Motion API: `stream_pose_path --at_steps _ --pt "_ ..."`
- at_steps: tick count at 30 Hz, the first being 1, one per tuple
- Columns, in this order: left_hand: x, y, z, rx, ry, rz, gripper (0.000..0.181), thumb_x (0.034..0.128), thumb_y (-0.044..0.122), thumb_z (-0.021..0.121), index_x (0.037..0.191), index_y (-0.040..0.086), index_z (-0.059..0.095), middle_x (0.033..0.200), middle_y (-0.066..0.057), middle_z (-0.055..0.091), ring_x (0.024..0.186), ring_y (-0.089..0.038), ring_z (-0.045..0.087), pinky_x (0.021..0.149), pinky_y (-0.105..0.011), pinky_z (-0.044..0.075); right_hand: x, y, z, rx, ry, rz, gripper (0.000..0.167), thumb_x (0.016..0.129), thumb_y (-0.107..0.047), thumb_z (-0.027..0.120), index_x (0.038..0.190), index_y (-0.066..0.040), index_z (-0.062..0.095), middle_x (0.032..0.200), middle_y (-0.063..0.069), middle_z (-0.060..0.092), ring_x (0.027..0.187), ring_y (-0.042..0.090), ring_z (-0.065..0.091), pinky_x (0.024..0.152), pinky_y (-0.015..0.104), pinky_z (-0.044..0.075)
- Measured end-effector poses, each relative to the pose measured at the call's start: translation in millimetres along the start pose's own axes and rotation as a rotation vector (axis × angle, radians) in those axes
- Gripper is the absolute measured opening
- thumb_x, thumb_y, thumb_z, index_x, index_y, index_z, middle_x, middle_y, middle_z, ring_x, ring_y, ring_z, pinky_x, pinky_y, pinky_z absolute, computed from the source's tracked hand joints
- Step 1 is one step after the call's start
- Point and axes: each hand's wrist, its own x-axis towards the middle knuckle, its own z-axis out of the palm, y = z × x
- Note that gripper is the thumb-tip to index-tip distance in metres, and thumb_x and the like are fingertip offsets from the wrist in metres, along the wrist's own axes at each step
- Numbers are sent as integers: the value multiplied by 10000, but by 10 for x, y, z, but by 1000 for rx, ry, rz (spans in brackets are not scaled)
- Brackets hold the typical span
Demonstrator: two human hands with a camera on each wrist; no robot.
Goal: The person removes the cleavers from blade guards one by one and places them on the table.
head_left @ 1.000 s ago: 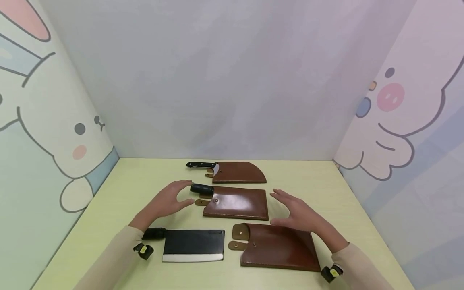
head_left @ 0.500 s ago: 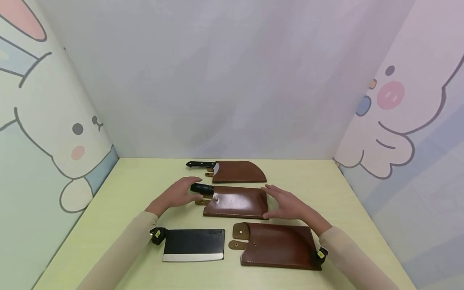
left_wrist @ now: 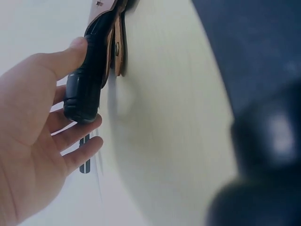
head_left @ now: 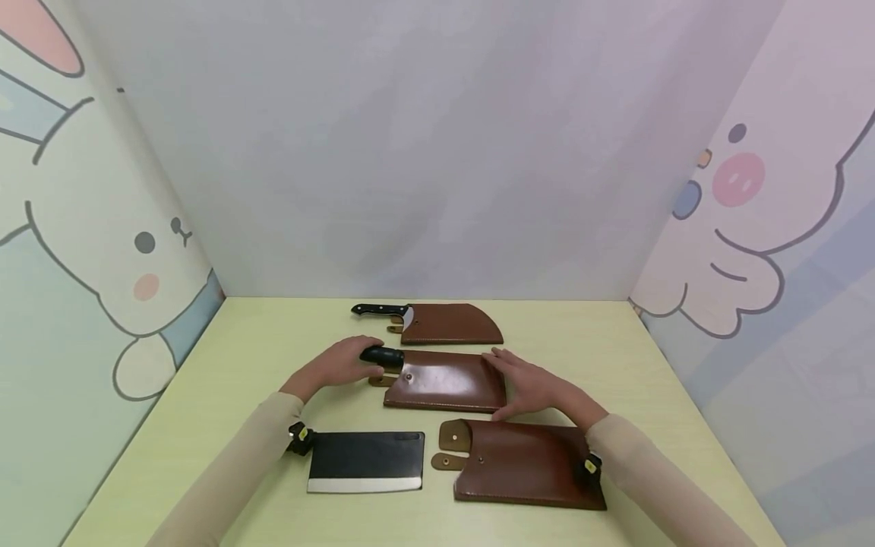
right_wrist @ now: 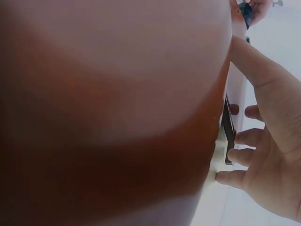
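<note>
A cleaver lies in a glossy brown leather sheath (head_left: 444,381) at mid-table, its black handle (head_left: 384,358) sticking out leftward. My left hand (head_left: 336,365) holds that handle; the left wrist view shows the thumb on one side and bent fingers on the other. Over the sheath's right end, my right hand (head_left: 536,386) is spread, fingertips on or just above the leather and thumb by its lower right corner. Exact contact there is unclear. The blade is hidden inside the sheath, whose strap (left_wrist: 119,47) hangs beside the handle.
A bare black cleaver (head_left: 365,460) lies at front left, its handle hidden by my left wrist. A larger brown sheath (head_left: 526,467) lies at front right beneath my right forearm. Farther back sits another sheathed knife (head_left: 451,324). Walls enclose the table (head_left: 273,323).
Both hands have moved inward to the middle sheathed cleaver. The left hand has come around the handle, and the right hand has slid left over the sheath's end. The knives and sheaths have hardly moved.
</note>
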Motion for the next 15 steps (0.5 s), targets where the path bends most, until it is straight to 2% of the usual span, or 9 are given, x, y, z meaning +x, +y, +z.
stream_pose_path --at_steps 8,11,15 --pt "10 21 -10 7 -33 -15 550 988 316 692 1425 15 550 1312 -147 625 1133 -276 608 950 -496 494 76 -17 11 -42 -27 -27 1223 719 -643 852 1629 -98 243 1660 229 227 1526 427 241 1141 570 371" --pt "20 26 -16 12 -38 -16 539 991 307 690 1417 7 551 1303 -154 627 1126 -280 610 940 -497 497 101 -32 7 -64 -28 -29 1224 709 -640 861 1622 -88 261 1639 229 275 1488 417 330 1131 556 390" --pt "43 30 -29 27 -41 -26 520 988 300 697 1398 7 567 1283 -155 637 1112 -282 616 933 -500 500 125 -53 3 -72 -21 -25 1220 699 -651 864 1608 -73 292 1584 170 369 1382 334 475 1089 506 449"
